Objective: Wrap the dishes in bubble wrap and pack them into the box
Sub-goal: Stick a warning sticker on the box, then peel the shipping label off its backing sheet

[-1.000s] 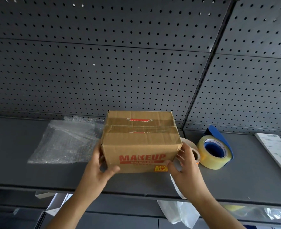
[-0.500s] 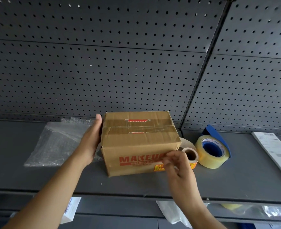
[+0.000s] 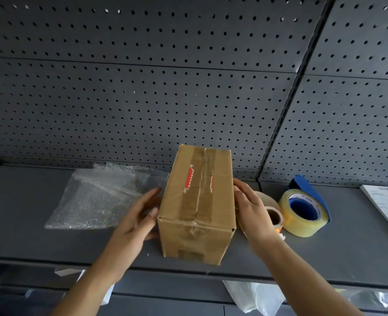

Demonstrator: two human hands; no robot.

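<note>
A closed cardboard box (image 3: 198, 201) stands on the grey shelf (image 3: 17, 224), its short end toward me and a taped seam running along its top. My left hand (image 3: 138, 221) rests flat against the box's left side. My right hand (image 3: 251, 209) presses against its right side. A sheet of bubble wrap (image 3: 101, 197) lies flat on the shelf to the left of the box. No dishes are visible.
A roll of clear tape with a blue core (image 3: 302, 213) and a smaller brown tape roll (image 3: 274, 215) sit right of the box. A white printed sheet (image 3: 387, 206) lies at the far right. A perforated panel (image 3: 143, 99) closes the back. Plastic bags hang below the shelf edge.
The box has been turned about a quarter turn, so its printed long side faces away and its short end faces me. Both hands moved onto its left and right sides.
</note>
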